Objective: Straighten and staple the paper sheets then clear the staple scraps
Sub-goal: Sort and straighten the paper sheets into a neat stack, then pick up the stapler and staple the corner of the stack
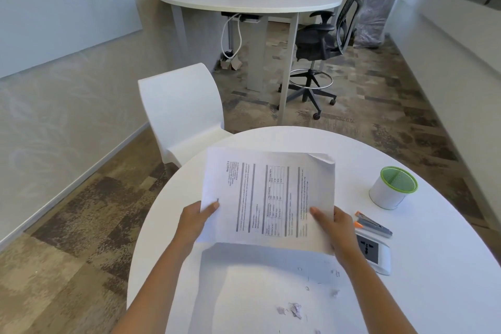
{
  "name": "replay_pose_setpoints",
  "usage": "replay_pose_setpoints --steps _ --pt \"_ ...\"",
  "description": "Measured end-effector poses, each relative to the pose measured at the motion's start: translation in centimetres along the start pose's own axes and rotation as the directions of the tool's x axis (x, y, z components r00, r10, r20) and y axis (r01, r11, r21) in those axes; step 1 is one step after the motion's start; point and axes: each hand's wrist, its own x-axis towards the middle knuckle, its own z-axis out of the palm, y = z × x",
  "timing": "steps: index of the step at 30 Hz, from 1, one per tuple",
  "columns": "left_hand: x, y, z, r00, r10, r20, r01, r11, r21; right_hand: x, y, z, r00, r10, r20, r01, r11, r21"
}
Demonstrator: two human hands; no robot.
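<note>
The counter [433,293] is plain white, and the paper sheets [268,195] are white with grey-black printed lines and a small ruled grid, while the scraps [294,309] lying near the front edge are pale lilac-grey. The cup [393,188] is white with a bright green rim and green mesh inside, the stapler [375,224] is grey with 2 orange tips, and the socket block [375,253] is white with a dark grey face. The chair [184,106] is white, the office chair [328,38] black, and the carpet [89,214] is mottled in brown, tan and grey patches.
</note>
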Motion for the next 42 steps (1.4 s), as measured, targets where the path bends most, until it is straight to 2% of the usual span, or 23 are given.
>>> replay_pose_setpoints --steps 3,5,9,12,15,18,23,25,27,28,29,30,32,35,38,42 --pt "-0.3 1.5 -0.6 0.997 0.002 0.075 0.001 0.999 -0.037 0.1 -1.0 -1.2 0.998 0.039 -0.045 -0.034 0.993 0.114" --pt "-0.9 2.5 -0.2 0.995 0.01 0.096 0.006 0.986 -0.167 -0.4 -1.3 -1.3 0.993 0.067 -0.095 -0.045 0.975 0.218" --pt "-1.8 4.4 2.3 0.998 -0.042 -0.042 0.011 0.825 -0.565 -2.0 -0.5 0.1 0.986 0.109 -0.125 -0.058 0.934 0.353" --pt "-2.3 6.0 4.3 0.983 -0.062 -0.171 -0.072 0.732 -0.678 -3.8 0.0 1.7 0.978 0.171 -0.12 -0.096 0.879 0.468" --pt "-2.3 7.2 5.5 0.943 -0.029 -0.331 -0.198 0.751 -0.63 -4.8 0.4 2.9 0.974 0.218 -0.064 -0.145 0.812 0.566" --pt "-2.0 8.1 6.2 0.904 0.018 -0.427 -0.272 0.796 -0.54 -5.1 0.9 3.3 0.98 0.196 -0.018 -0.145 0.782 0.606" --pt "-3.0 9.9 6.5 0.865 0.191 -0.464 -0.403 0.816 -0.415 -4.8 2.1 3.2 0.976 0.201 0.085 -0.211 0.771 0.6" --pt "-3.8 11.0 6.4 0.832 0.305 -0.464 -0.485 0.806 -0.34 -4.1 2.8 2.8 0.971 0.208 0.12 -0.24 0.814 0.529" --pt "-4.6 12.3 6.2 0.789 0.43 -0.438 -0.56 0.797 -0.227 -3.4 3.0 2.1 0.979 0.186 0.085 -0.205 0.891 0.406" --pt "-5.0 13.0 6.1 0.764 0.488 -0.421 -0.595 0.786 -0.167 -2.7 3.2 1.4 0.99 0.138 0.034 -0.142 0.948 0.286" --pt "-5.4 13.6 5.9 0.737 0.539 -0.407 -0.626 0.771 -0.113 -1.8 3.3 0.6 0.998 0.06 -0.03 -0.057 0.994 0.094" --pt "-5.7 14.1 5.8 0.712 0.581 -0.395 -0.652 0.756 -0.062 -0.7 3.4 -0.3 0.996 -0.029 -0.082 0.018 0.992 -0.127" --pt "-6.1 15.0 5.5 0.684 0.633 -0.363 -0.675 0.738 0.017 1.7 3.5 -2.6 0.976 -0.178 -0.123 0.099 0.873 -0.477" --pt "-6.3 15.9 5.5 0.704 0.639 -0.31 -0.667 0.745 0.019 5.1 3.7 -5.8 0.97 -0.223 -0.097 0.063 0.614 -0.786" --pt "-6.2 16.2 5.6 0.729 0.632 -0.263 -0.657 0.754 -0.009 7.2 3.8 -8.2 0.985 -0.156 -0.072 -0.001 0.413 -0.911" --pt "-5.7 16.1 5.6 0.75 0.617 -0.238 -0.639 0.769 -0.022 8.8 4.2 -9.8 0.994 -0.104 -0.024 0.0 0.228 -0.974"
